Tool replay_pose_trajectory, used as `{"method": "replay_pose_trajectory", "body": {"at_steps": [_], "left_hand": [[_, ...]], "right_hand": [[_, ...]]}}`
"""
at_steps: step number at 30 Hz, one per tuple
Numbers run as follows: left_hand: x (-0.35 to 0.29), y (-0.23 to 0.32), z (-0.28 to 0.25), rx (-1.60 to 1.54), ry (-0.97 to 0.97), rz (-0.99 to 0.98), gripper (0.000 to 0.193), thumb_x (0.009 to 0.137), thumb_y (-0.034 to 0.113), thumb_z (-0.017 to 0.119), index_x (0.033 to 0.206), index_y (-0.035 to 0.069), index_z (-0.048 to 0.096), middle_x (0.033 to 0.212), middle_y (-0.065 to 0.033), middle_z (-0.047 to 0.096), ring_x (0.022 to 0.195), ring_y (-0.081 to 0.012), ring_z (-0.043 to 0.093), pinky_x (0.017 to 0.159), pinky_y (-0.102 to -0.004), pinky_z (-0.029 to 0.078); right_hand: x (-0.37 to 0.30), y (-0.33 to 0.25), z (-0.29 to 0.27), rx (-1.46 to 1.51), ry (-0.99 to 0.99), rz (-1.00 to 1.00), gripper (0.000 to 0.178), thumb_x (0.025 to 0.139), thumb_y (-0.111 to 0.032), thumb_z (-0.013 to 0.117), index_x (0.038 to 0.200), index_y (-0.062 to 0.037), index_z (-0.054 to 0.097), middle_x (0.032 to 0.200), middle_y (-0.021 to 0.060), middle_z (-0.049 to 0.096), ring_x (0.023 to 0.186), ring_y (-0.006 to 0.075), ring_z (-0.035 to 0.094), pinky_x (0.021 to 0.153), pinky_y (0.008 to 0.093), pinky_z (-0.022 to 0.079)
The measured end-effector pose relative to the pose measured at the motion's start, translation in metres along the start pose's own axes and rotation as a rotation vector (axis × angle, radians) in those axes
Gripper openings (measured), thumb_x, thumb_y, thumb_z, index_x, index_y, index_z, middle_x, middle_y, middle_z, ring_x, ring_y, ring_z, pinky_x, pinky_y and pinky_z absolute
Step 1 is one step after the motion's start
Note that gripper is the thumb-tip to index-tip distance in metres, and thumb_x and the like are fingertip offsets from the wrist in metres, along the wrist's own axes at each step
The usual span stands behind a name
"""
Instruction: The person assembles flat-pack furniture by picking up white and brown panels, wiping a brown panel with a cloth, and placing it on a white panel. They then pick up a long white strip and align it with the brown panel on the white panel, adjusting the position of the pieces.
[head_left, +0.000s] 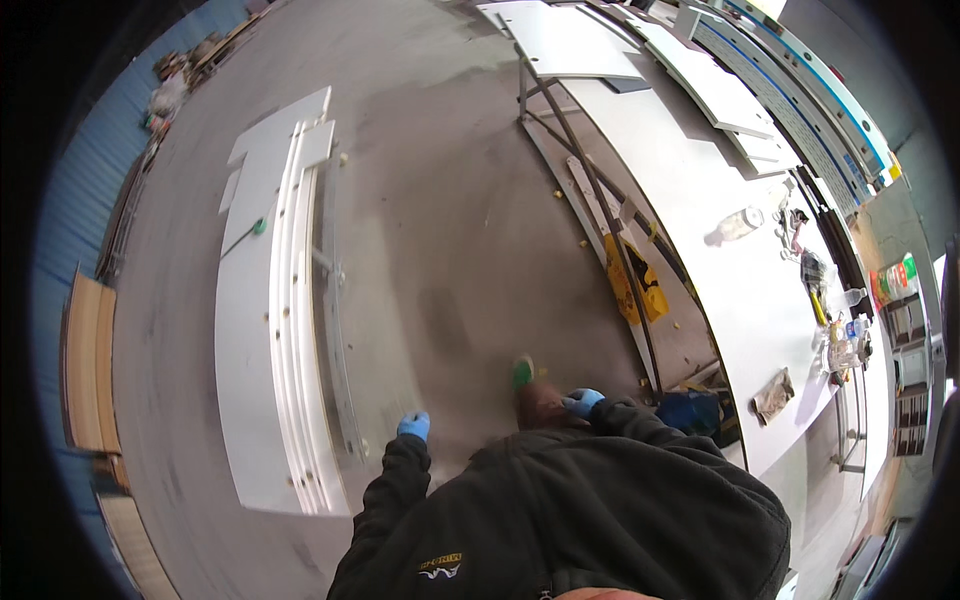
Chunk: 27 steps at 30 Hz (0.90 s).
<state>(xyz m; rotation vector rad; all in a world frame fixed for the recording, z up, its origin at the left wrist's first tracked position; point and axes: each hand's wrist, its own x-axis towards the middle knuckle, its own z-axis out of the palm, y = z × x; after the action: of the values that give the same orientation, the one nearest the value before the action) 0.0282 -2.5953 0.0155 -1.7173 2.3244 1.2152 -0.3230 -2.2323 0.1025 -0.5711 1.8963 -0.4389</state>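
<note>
My left hand [414,425], in a blue glove, hangs beside my body, nearest to a stack of long white panels [292,300] on its left. Nothing shows in it, and its fingers are too small and turned away to read. My right hand [582,402], also blue-gloved, is in front of my hip with fingers loosely apart and no object in them. It is apart from the long white worktable [665,180] on the right. A green-tipped shoe [523,371] shows below me on the floor. A thin tool with a round green end [258,226] lies on the panels.
On the worktable are white boards [575,42], a clear bottle [740,222], a crumpled cloth [773,396] and several small items. Under its metal frame hangs a yellow bag [640,285]. Wood-coloured boards [92,365] lean by the blue wall at far left.
</note>
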Motion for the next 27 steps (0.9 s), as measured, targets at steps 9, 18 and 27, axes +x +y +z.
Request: {"method": "replay_pose_trajectory", "body": {"at_steps": [9,18,27], "left_hand": [[0.234,0.21,0.015,-0.24,-0.353,-0.071,0.032,0.098,0.034,0.066,0.113,0.007,0.073,0.086,-0.0073,0.071,0.073,-0.0193,0.066,0.069,-0.0356,0.055],[0.42,0.299,-0.043,-0.598,-0.569,-0.423,0.024,0.097,0.03,0.067,0.113,0.013,0.064,0.074,-0.0031,0.057,0.058,-0.0179,0.055,0.051,-0.036,0.047],[0.681,0.475,-0.083,-0.055,-0.492,-0.437,0.03,0.097,0.036,0.063,0.084,0.01,0.057,0.072,-0.0066,0.057,0.06,-0.0239,0.056,0.052,-0.0435,0.046]], "right_hand": [[0.178,-0.106,-0.181,0.018,0.199,0.044,0.05,0.101,-0.047,0.055,0.125,-0.0067,0.073,0.127,0.0204,0.071,0.122,0.04,0.065,0.103,0.0477,0.05],[0.328,-0.28,-0.413,0.137,0.325,-0.143,0.058,0.101,-0.045,0.058,0.139,-0.0019,0.063,0.133,0.0216,0.069,0.126,0.0369,0.065,0.107,0.045,0.05],[0.485,-0.382,-0.624,0.342,0.608,-0.036,0.054,0.101,-0.04,0.064,0.14,-0.0033,0.064,0.134,0.0181,0.071,0.127,0.0302,0.066,0.108,0.0387,0.05]]}}
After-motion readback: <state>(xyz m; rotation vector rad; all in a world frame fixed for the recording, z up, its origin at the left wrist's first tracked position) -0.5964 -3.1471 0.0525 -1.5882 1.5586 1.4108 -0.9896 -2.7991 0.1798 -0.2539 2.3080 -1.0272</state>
